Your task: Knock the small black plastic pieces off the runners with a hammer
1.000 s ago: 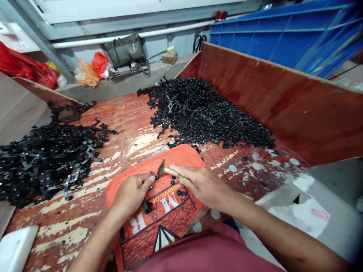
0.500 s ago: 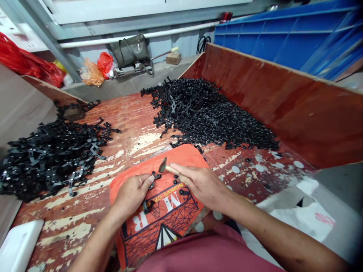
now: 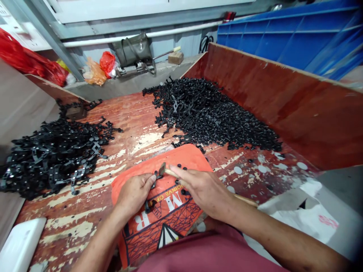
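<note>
My left hand is closed on a small black linkage part, pinched between thumb and fingers over an orange printed cloth or bag. My right hand grips the wooden handle of a small hammer. The hammer's metal head is right at the top end of the black part; whether they touch I cannot tell. Below my left hand another piece of black linkage shows. Several small black caps lie on the orange cloth, partly hidden by my right hand.
A heap of black linkages lies at left, a larger heap of black parts at the back right. A wooden board wall bounds the right side, a blue crate behind it. A white object sits front left.
The hammer head has come a little closer to the black part in my left hand. The whole view has shifted slightly to the right; my left hand keeps its pinch.
</note>
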The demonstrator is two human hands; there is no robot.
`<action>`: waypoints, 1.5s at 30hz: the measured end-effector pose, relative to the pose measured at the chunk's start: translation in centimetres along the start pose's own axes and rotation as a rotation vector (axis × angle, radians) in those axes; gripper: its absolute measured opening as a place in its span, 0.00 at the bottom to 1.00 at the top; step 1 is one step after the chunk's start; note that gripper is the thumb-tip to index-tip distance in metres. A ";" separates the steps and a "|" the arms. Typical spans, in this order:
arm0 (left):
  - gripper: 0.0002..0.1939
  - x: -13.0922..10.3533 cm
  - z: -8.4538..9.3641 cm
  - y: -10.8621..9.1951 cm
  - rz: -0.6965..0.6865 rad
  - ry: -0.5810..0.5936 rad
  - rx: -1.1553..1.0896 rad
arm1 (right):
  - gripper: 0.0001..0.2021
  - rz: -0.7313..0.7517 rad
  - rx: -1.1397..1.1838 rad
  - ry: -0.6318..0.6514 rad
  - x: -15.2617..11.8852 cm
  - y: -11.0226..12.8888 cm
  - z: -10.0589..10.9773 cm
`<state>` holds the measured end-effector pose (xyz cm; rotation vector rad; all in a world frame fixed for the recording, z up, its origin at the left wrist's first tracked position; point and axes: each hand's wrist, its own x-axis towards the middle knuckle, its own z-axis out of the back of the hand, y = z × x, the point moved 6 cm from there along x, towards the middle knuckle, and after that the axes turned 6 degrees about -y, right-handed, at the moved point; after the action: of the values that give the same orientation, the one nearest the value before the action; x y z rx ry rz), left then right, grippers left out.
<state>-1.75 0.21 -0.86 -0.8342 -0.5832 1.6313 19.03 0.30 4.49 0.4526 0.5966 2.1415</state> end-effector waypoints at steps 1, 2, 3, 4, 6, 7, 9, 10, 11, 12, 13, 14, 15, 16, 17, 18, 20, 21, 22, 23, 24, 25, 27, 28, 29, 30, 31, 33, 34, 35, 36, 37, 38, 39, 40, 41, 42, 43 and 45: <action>0.18 0.0 0.0 0.0 0.000 0.001 0.008 | 0.24 0.014 0.028 -0.046 0.0 0.1 0.3; 0.18 0.0 -0.1 0.0 0.001 0.004 0.013 | 0.24 0.018 0.025 -0.074 0.0 0.1 0.4; 0.18 0.0 -0.1 0.0 0.000 0.008 0.017 | 0.25 0.013 -0.007 -0.071 -0.1 0.1 0.2; 0.18 0.0 -0.1 0.0 -0.004 0.008 0.020 | 0.25 0.001 -0.057 -0.041 -0.1 0.1 -0.1; 0.18 0.0 -0.1 0.0 -0.017 -0.001 0.026 | 0.27 -0.011 -0.145 0.048 0.0 0.0 -1.0; 0.18 0.0 0.0 0.0 -0.023 -0.006 0.029 | 0.27 -0.006 -0.155 0.073 0.2 0.1 -1.2; 0.19 -0.1 0.0 -0.1 -0.033 0.006 0.029 | 0.25 0.005 -0.082 0.055 0.7 0.3 -0.9; 0.20 -0.2 0.0 -0.3 -0.046 0.028 0.026 | 0.24 -0.003 -0.015 0.013 1.0 0.2 -0.3; 0.20 -0.4 -0.1 -0.7 -0.067 0.061 0.021 | 0.22 -0.020 0.063 -0.039 1.4 0.1 0.3; 0.21 -0.6 -0.2 -1.2 -0.099 0.101 0.017 | 0.20 -0.043 0.142 -0.095 1.8 -0.1 1.0; 0.20 -0.9 -0.3 -1.8 -0.137 0.142 0.014 | 0.17 -0.065 0.217 -0.145 2.1 -0.4 1.6; 0.20 -1.1 -0.4 -2.6 -0.179 0.180 0.013 | 0.13 -0.084 0.297 -0.171 2.5 -0.7 1.9; 0.19 -1.4 -0.5 -3.3 -0.219 0.212 0.013 | 0.08 -0.097 0.384 -0.162 2.9 -0.9 1.9; 0.17 -1.6 -0.6 -4.0 -0.255 0.238 0.017 | 0.04 -0.105 0.479 -0.118 3.2 -1.0 1.5; 0.17 -1.8 -0.7 -4.7 -0.285 0.261 0.026 | 0.05 -0.118 0.586 -0.043 3.4 -1.1 0.7; 0.16 -2.0 -0.9 -5.2 -0.309 0.280 0.047 | 0.08 -0.136 0.683 0.031 3.5 -1.1 -0.1; 0.15 -2.0 -1.0 -5.9 -0.346 0.266 0.145 | 0.10 -0.181 0.801 0.110 3.4 -1.1 -1.4; 0.15 -1.9 -0.8 -6.2 -0.365 0.205 0.218 | 0.10 -0.207 0.811 0.097 3.3 -1.2 -1.7; 0.16 -1.8 -0.4 -6.4 -0.380 0.108 0.293 | 0.09 -0.241 0.805 0.056 3.1 -1.3 -1.8; 0.18 -1.7 0.1 -6.5 -0.382 -0.009 0.355 | 0.07 -0.275 0.793 -0.003 2.9 -1.4 -1.6; 0.21 -1.6 0.5 -6.6 -0.367 -0.113 0.388 | 0.06 -0.302 0.790 -0.063 2.7 -1.5 -1.3; 0.24 -1.6 0.8 -6.5 -0.336 -0.177 0.382 | 0.04 -0.322 0.806 -0.121 2.5 -1.4 -0.9; 0.28 -1.5 0.4 -6.4 -0.258 -0.166 0.239 | 0.04 -0.343 0.876 -0.217 2.4 -1.2 0.0; 0.28 -1.4 -0.1 -6.5 -0.237 -0.115 0.118 | 0.05 -0.342 0.911 -0.251 2.4 -1.1 0.4; 0.26 -1.4 -0.6 -6.7 -0.236 -0.057 -0.017 | 0.05 -0.340 0.935 -0.276 2.4 -1.0 0.7; 0.25 -1.3 -1.1 -7.1 -0.247 -0.002 -0.148 | 0.05 -0.341 0.949 -0.286 2.5 -1.0 0.9; 0.23 -1.3 -1.4 -7.5 -0.259 0.044 -0.258 | 0.05 -0.341 0.949 -0.282 2.5 -1.1 1.0; 0.18 -1.0 -1.6 -7.7 -0.239 0.103 -0.367 | 0.06 -0.326 0.918 -0.248 2.3 -1.5 1.1; 0.16 -0.8 -1.5 -7.4 -0.207 0.107 -0.372 | 0.06 -0.315 0.876 -0.238 2.0 -2.0 1.1; 0.13 -0.6 -1.3 -6.9 -0.172 0.100 -0.356 | 0.06 -0.305 0.812 -0.245 1.6 -2.6 1.3; 0.12 -0.4 -1.2 -6.3 -0.142 0.094 -0.333 | 0.05 -0.302 0.733 -0.265 1.1 -3.3 1.4; 0.11 -0.3 -1.2 -5.7 -0.123 0.101 -0.309 | 0.04 -0.307 0.649 -0.291 0.5 -4.1 1.5; 0.10 -0.2 -1.3 -5.1 -0.114 0.125 -0.288 | 0.03 -0.323 0.577 -0.311 -0.1 -4.9 1.6; 0.10 -0.2 -1.6 -4.7 -0.112 0.158 -0.274 | 0.03 -0.345 0.533 -0.310 -0.7 -5.6 1.4; 0.09 -0.3 -2.1 -4.3 -0.108 0.192 -0.269 | 0.03 -0.369 0.511 -0.301 -1.3 -6.2 1.2; 0.09 -0.4 -2.6 -4.0 -0.101 0.216 -0.273 | 0.04 -0.386 0.507 -0.284 -1.8 -6.6 0.9; 0.09 -0.5 -3.0 -3.9 -0.088 0.224 -0.287 | 0.05 -0.395 0.509 -0.268 -2.2 -6.9 0.6; 0.10 -0.6 -3.4 -3.8 -0.067 0.222 -0.310 | 0.05 -0.399 0.506 -0.262 -2.5 -7.0 0.4; 0.14 -0.8 -4.1 -3.7 0.004 0.214 -0.375 | 0.04 -0.399 0.478 -0.256 -3.1 -6.9 0.1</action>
<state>3.80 0.01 -0.46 -1.2674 -0.7466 1.4316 25.25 1.49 0.41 0.7815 0.9637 1.5271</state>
